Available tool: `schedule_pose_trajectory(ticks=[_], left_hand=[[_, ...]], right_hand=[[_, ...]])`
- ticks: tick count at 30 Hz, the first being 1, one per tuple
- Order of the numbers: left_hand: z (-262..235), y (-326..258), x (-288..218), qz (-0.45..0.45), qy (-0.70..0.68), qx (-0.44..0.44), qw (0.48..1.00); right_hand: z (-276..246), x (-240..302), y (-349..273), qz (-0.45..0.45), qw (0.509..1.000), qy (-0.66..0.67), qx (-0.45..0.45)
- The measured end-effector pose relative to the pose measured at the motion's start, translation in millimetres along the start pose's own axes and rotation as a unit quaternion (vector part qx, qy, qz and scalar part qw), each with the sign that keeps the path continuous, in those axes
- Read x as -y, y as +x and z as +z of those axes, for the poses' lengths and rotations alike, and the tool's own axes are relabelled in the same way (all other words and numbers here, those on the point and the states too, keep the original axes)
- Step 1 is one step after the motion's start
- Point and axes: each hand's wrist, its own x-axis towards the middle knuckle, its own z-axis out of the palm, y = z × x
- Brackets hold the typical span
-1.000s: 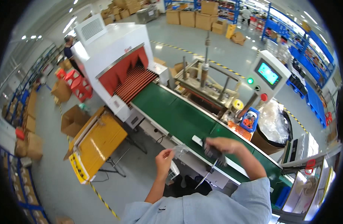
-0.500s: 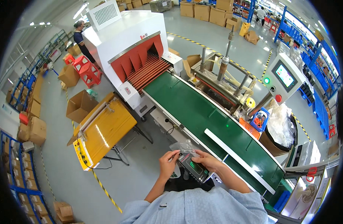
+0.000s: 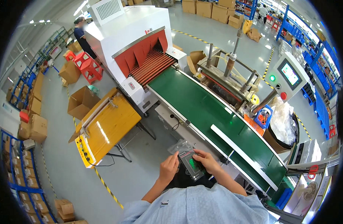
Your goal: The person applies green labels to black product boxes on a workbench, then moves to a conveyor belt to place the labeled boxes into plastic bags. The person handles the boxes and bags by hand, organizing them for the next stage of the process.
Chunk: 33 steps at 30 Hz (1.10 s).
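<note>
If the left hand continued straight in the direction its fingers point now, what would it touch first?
Probably the dark packaged item, since the left hand already has its fingertips at the item's near edge; the right hand holds the other side.

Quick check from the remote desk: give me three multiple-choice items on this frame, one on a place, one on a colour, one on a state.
1. Where is the dark flat packet?
A. On the conveyor belt
B. Between both hands, short of the belt
C. On the yellow table

2. What colour is the conveyor belt?
A. Green
B. Blue
C. Grey

3. How is the packet held?
A. Left hand alone
B. Lying loose
C. By both hands

Key: 1 B, it sits between the left hand and right hand; 2 A, the surface is green; 3 C, both hands' fingers grip it.
</note>
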Motion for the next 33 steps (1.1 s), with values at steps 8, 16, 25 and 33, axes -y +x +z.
schedule_pose_trajectory(ticks=[8,16,25,33], left_hand=[[-2.5,-4.7,5.0,0.095,0.014,-0.031,0.995],[4.9,-10.2,18.4,-0.438,-0.488,0.093,0.749],[25.4,8.1,37.1,-0.525,-0.55,0.126,0.637],[14.7,16.5,10.7,-0.525,-0.522,0.216,0.636]], right_hand=[[20.4,-15.6,-1.6,-0.11,0.991,-0.034,-0.064],[15.0,-11.4,-3.9,-0.067,0.996,-0.027,-0.048],[-2.8,-1.6,-17.2,-0.047,0.982,0.043,0.177],[4.4,0.6,-19.9,-0.128,0.968,-0.214,-0.002]])
